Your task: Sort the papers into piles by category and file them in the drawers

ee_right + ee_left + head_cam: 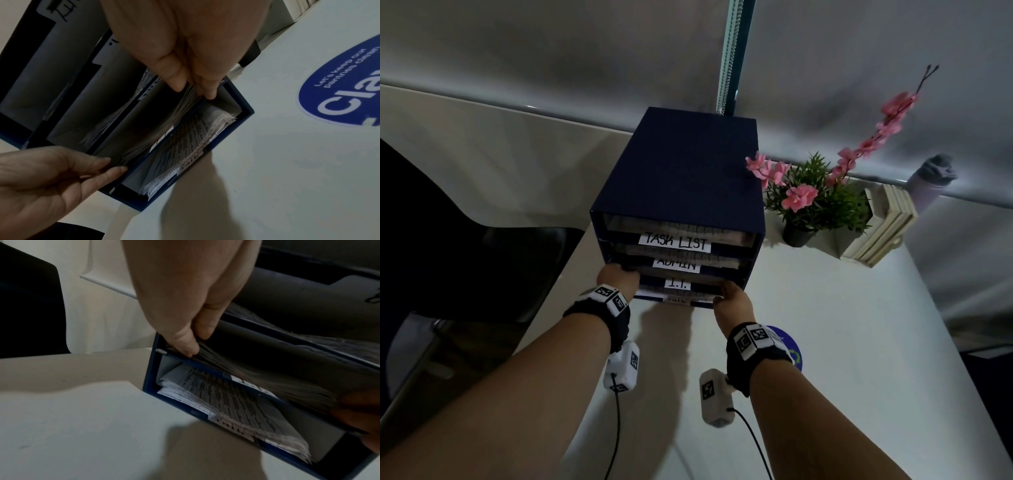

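A navy drawer unit (681,178) stands on the white table (842,342), with slots labelled TASK LIST, ADMIN and I.T. (677,283). My two hands hold a stack of papers (267,381) at the mouth of the I.T. slot. The left hand (195,345) pinches the stack's left corner, thumb below and fingers above. The right hand (195,91) pinches the right corner the same way. In the head view the left hand (625,272) and right hand (726,289) sit at the slot's two sides, fingertips hidden inside. The bottom slot holds printed, hole-punched sheets (189,142).
A potted plant with pink flowers (811,202), a stack of books (887,226) and a purple bottle (931,178) stand right of the unit. A round blue sticker (339,84) lies on the table by my right wrist. A dark chair (448,240) is at the left.
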`<state>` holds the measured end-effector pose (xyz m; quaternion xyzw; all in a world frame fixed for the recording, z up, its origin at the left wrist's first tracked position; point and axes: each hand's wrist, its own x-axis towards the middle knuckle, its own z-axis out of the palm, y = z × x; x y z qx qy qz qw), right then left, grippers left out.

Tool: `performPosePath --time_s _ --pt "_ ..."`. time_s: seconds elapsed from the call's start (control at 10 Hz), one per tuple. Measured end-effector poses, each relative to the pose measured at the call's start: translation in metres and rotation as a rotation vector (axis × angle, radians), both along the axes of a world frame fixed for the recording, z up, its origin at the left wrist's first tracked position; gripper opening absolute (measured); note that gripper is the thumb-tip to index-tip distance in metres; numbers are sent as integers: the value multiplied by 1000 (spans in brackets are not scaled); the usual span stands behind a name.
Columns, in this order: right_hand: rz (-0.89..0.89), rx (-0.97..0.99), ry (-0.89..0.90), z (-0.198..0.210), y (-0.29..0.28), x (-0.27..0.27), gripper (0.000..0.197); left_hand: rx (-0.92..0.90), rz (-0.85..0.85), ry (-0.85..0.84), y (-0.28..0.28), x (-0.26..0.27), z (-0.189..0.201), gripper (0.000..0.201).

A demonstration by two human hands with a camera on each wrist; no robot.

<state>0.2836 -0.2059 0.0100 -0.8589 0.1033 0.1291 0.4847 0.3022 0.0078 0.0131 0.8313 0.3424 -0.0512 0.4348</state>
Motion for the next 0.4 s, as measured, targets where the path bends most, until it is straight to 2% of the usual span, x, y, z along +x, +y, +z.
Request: performPosePath --time_s 0.1,0.2,0.4 --pt "25 -44 -15 7 -1 -2 41 -11 -20 12 -5 -4 9 35" --pt "54 -67 -21 14 -4 -5 43 -9 -108 30 -9 -7 14 36" --pt "97 -123 -26 33 -17 -22 43 6 -241 12 -19 -27 36 7"
